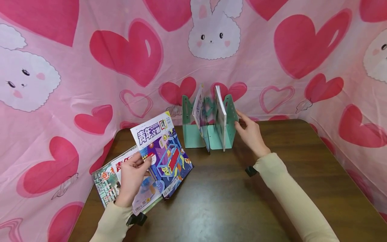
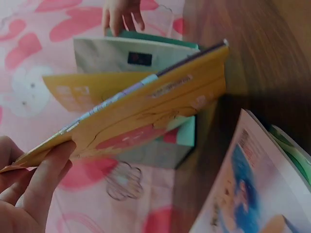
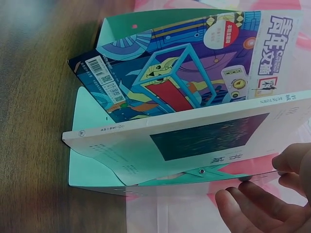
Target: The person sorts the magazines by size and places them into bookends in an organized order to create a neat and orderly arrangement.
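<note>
Magazine (image 1: 169, 158), one, white masthead band above a purple-and-blue cover, back orange. Location: aloft at left, beside the holder, tilted, cover toward the head camera; it overlaps the magazine pile (image 1: 151, 198).

Left hand (image 1: 133, 179): forearm extended from the lower left, sleeve pale, black fitting (image 1: 137, 219) at the cuff. Grip closed to a pinch, thumb over the cover, fingers behind, at the magazine's left edge.

Right hand (image 1: 252, 136): forearm reaching up and inward from the lower right, sleeve pale, second black fitting (image 1: 251, 171) below the wrist. Thumb and index finger spaced apart; fingers touching the right end wall (image 1: 232, 122) of the holder. Whether this grip clamps the wall or only rests against it, cannot tell.

Holder (image 1: 193, 136): one, mint green, upright toward the back of the desk (image 1: 229, 208). Contents include one white book (image 3: 209, 141), on edge near the right end wall, and one leaning magazine (image 3: 180, 73) with a cover like that of the held one.

Pile: at least two magazines, overlapping, lying on the desk below the left hand; one masthead red, one cover greenish.

Backdrop (image 1: 121, 50): pink cloth, hearts and rabbits.
</note>
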Demonstrator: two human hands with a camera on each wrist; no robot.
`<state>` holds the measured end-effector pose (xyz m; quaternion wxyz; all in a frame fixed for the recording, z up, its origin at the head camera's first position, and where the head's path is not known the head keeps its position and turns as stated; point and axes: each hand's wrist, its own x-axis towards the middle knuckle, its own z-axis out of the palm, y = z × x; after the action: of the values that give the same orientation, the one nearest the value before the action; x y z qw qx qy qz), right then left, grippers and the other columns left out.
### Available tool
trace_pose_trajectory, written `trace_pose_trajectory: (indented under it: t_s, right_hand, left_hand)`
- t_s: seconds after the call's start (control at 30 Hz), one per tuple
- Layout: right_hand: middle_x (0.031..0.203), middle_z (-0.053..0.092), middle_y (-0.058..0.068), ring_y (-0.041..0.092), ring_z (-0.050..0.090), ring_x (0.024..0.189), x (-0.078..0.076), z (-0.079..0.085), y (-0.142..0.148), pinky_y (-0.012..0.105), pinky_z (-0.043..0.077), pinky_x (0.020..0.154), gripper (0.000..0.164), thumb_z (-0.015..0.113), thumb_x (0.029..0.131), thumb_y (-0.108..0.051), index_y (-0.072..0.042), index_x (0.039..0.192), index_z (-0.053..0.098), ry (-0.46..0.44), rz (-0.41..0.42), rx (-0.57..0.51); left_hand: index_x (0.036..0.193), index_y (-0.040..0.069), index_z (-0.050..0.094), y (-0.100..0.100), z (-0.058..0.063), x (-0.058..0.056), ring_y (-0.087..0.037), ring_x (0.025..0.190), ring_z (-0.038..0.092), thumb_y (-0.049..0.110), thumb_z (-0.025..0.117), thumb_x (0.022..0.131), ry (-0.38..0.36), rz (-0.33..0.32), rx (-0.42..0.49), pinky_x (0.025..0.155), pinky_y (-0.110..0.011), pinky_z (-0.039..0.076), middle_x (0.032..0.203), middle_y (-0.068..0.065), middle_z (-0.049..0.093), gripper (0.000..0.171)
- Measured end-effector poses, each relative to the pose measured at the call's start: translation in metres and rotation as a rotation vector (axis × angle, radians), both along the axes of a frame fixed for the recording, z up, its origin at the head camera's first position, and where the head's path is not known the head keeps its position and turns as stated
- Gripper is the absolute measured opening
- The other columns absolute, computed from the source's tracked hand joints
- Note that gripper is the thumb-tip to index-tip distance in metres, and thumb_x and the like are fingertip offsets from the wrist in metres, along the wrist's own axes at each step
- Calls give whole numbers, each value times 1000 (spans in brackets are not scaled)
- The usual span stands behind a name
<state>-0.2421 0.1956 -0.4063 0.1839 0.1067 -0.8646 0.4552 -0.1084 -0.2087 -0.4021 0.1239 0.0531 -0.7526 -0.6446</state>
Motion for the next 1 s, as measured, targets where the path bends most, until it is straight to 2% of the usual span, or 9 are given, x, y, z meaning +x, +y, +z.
trace_pose_trajectory:
  t_s: [0.1,0.3,0.5,0.6,0.9,1.0]
  right_hand:
    - [128,69,24,38,71,103,0,0,0,16,48,76,51,60,103,-11,-10,153,53,-5,2,-3]
    - [128,69,26,39,71,103,-2,-1,0,9,45,73,51,60,103,-10,-10,154,52,2,6,-12]
    - [128,70,25,38,71,103,-1,-2,0,10,45,71,51,60,103,-11,-10,154,53,-2,-4,-7]
    - [127,70,25,38,71,103,-1,-2,0,10,45,72,51,60,103,-11,-10,154,52,-5,-4,-8]
    - [135,66,24,38,70,103,-1,-2,0,8,44,71,52,61,103,-10,-11,154,53,5,-11,-12]
    - [136,65,24,38,70,102,-1,-2,0,8,44,69,52,61,103,-10,-12,154,52,3,-8,-13]
  left_hand:
    - [120,-8,72,8,7,6,-11,64,74,0,68,97,37,-12,-9,58,-30,61,89,-13,79,24]
    - [109,-8,74,20,17,16,-11,64,74,-2,69,95,95,-35,-30,58,-31,61,79,-5,77,16]
    - [117,-2,76,28,29,31,-13,77,76,4,73,95,87,-61,-67,64,-32,63,101,-20,78,23]
    - [123,1,76,31,35,38,-14,83,77,7,74,96,81,-79,-64,68,-31,63,109,-20,77,27]
    - [115,2,79,46,49,50,-13,84,76,1,76,92,184,-97,-84,72,-26,62,106,-16,78,23]
    - [115,2,79,50,52,52,-14,85,77,-1,77,91,205,-103,-76,71,-28,62,108,-15,78,25]
